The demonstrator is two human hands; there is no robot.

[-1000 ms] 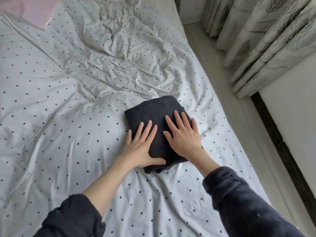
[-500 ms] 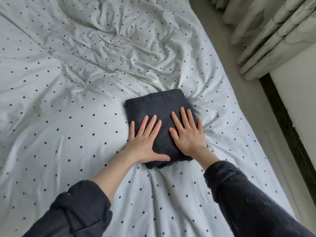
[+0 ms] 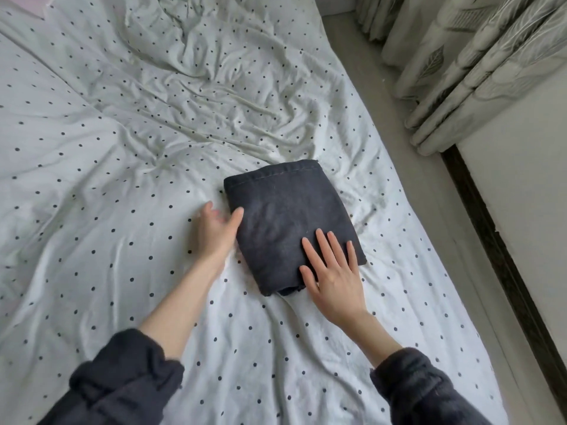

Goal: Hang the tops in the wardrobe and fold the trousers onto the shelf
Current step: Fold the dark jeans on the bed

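A pair of dark trousers, folded into a compact rectangle, lies on the white dotted bed sheet right of centre. My left hand sits at the bundle's left edge, thumb on top of the fabric and fingers down along its side on the sheet. My right hand lies flat on the near right corner of the trousers, fingers straight and spread. No tops or wardrobe are in view.
The bed's right edge drops to a strip of grey floor. Patterned curtains hang at the upper right, beside a white wall with a dark skirting strip. A pink patch shows at the top left corner.
Both hands have slid off the middle of the trousers. The left moved to the left edge with its thumb on top; the right drew back to the near right corner.
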